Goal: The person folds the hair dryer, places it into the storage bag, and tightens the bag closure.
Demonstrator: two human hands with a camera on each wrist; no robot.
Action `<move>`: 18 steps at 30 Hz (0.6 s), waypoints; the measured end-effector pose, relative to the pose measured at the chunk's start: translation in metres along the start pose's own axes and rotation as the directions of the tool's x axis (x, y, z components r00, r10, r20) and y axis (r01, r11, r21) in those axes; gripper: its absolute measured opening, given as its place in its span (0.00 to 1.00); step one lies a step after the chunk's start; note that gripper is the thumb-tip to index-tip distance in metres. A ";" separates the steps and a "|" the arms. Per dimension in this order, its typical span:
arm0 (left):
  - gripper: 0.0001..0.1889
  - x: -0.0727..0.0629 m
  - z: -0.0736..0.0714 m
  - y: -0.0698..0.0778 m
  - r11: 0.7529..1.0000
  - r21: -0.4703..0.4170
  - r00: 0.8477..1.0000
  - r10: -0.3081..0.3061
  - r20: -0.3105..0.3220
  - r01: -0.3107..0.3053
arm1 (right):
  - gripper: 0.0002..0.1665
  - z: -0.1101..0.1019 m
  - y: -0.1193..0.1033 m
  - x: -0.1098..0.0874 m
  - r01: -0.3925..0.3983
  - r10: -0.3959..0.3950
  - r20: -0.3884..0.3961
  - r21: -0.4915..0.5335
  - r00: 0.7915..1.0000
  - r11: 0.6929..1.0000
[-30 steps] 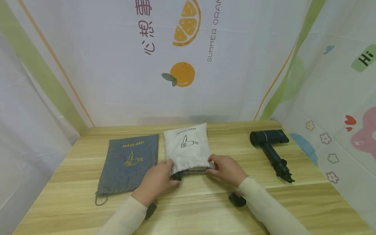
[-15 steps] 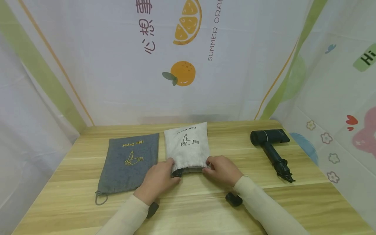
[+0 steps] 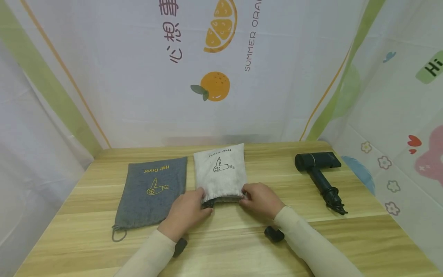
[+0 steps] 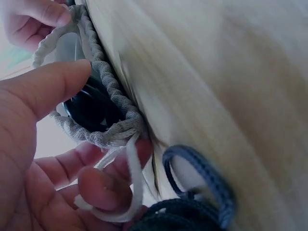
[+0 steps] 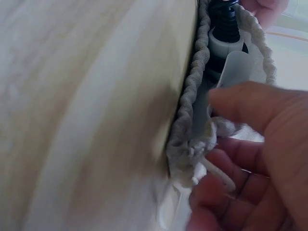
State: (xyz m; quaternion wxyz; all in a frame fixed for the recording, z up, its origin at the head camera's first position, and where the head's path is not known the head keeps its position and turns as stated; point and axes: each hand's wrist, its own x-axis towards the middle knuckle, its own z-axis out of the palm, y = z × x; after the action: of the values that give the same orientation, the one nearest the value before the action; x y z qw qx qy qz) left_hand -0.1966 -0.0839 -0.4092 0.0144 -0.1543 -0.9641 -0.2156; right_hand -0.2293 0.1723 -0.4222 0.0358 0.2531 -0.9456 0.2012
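Note:
On the table lies a light grey drawstring bag (image 3: 220,173) printed "Hair Dryer", its gathered mouth facing me. My left hand (image 3: 187,209) grips the left corner of the mouth; in the left wrist view a white drawcord (image 4: 132,178) loops around its fingers. At the right corner my right hand (image 3: 263,200) pinches the hem, a short cord end (image 5: 219,173) by its fingers. Through the held-apart mouth show a black coiled cable (image 5: 225,21) and a pale flat piece (image 5: 236,70); the rest of the contents is hidden inside.
Left of the hands a dark grey "Hair Dryer" bag (image 3: 152,196) lies flat, with a cord loop (image 3: 119,234). A black hair dryer (image 3: 320,173) with wrapped cord lies at the right. White printed curtains (image 3: 138,96) border the wooden table (image 3: 221,246).
My right hand has shifted slightly left, drawing the right corner of the bag's mouth inward. The left hand stays almost in place. Over the last half second hardly anything moves.

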 end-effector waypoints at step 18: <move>0.21 0.002 0.000 0.001 1.000 -0.008 1.000 -0.027 0.002 0.027 | 0.07 0.000 0.005 -0.007 0.009 -0.011 -0.043 -0.031 0.999 0.999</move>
State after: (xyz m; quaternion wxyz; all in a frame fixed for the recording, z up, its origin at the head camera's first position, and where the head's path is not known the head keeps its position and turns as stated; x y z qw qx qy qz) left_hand -0.1979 -0.0830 -0.4083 0.0099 -0.1418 -0.9652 -0.2196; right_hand -0.2256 0.1794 -0.4248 0.0614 0.2528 -0.9463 0.1917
